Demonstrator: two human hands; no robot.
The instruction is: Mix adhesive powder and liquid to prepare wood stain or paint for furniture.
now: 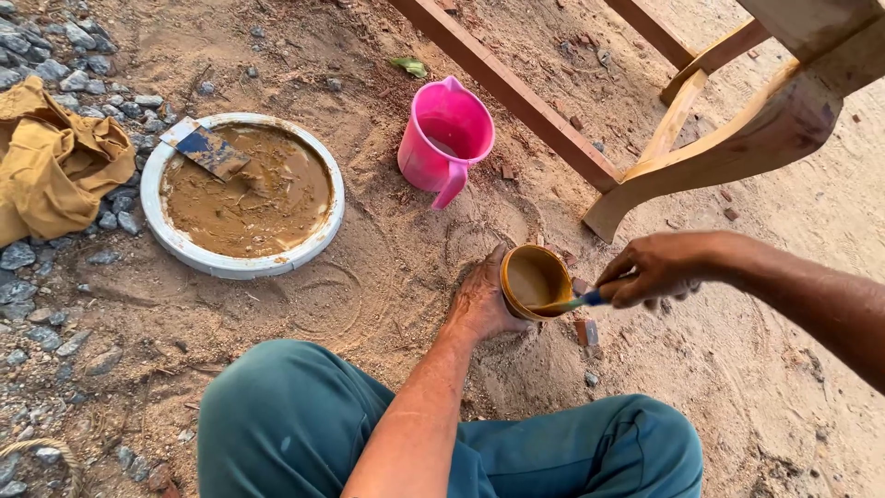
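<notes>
The left hand (pixel 479 302) wraps its fingers around a small round brown-rimmed cup of tan paste (pixel 536 280), tilted on sandy ground; the right hand (pixel 651 269) pinches a blue-handled brush (pixel 570 302) dipping over the cup's rim.

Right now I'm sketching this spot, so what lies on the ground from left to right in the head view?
Yellow cloth → white round pan of brown paste → pink jug → small brown cup held by the left hand → right hand with a brush → wooden chair leg.
</notes>
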